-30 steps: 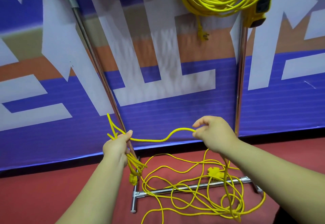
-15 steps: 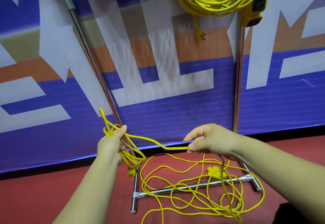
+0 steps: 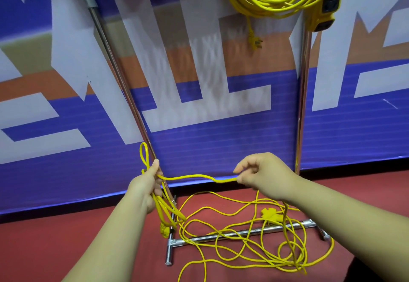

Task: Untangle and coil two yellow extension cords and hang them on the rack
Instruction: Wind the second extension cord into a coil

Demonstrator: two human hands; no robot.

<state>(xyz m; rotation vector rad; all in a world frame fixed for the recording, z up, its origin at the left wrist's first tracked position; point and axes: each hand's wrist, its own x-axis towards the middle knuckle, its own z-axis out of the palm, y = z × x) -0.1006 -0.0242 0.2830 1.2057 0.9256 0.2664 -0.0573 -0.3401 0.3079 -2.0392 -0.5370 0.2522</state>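
Glossy chrome metal rack (image 3: 301,95), smooth yellow plastic-sheathed cord (image 3: 232,219), matt red floor (image 3: 66,242).

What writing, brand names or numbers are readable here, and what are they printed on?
No text is readable.
Banner: only huge white shapes, perhaps cropped characters; no word reads.
Socket block on the hung cord: no legible label.
Loose cord: no print visible.

A ribbed purple-blue banner (image 3: 221,149) covers the whole back wall, printed with large white block shapes (image 3: 205,113) and crossed higher up by an orange band (image 3: 254,64). A dark strip (image 3: 365,167) runs along its foot. Below lies a dull red floor (image 3: 55,237).
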